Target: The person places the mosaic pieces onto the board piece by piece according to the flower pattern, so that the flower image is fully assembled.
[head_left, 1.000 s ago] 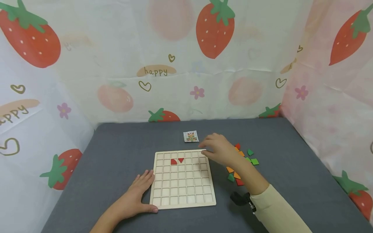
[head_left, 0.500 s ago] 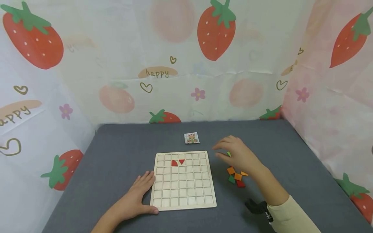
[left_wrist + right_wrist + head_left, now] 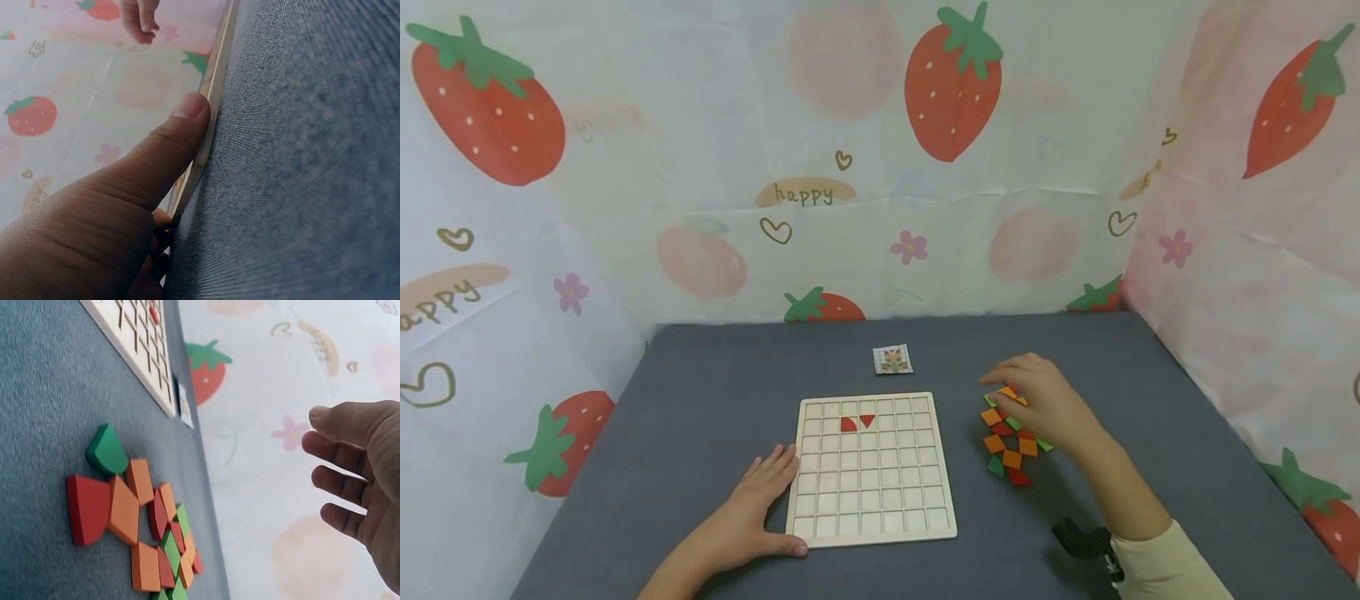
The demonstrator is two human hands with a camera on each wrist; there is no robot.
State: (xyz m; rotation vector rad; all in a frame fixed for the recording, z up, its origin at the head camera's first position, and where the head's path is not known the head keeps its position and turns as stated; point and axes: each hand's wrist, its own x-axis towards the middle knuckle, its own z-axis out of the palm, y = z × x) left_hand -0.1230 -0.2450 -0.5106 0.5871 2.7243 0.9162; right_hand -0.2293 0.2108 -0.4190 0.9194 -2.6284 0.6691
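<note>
A pale wooden grid board (image 3: 868,479) lies flat on the dark grey table. Two red pieces sit in its cells near the far side: a quarter-circle (image 3: 847,425) and a triangle (image 3: 867,421). My left hand (image 3: 748,510) rests at the board's left edge, fingers straight, with the thumb (image 3: 172,137) on the near corner. Over the loose coloured pieces right of the board hovers my right hand (image 3: 1048,404). In the right wrist view its bent fingers hold nothing, and the orange (image 3: 124,509), green (image 3: 107,451) and red (image 3: 87,509) pieces lie apart from it.
Beyond the board lies a small pattern card (image 3: 892,360). A black strap (image 3: 1082,540) hangs by the right sleeve. Strawberry-print cloth (image 3: 880,275) closes off the back and sides of the grey table (image 3: 737,375).
My right hand has moved right, from above the board's far right corner to above the loose pieces. The left hand and the red pieces on the board stay put.
</note>
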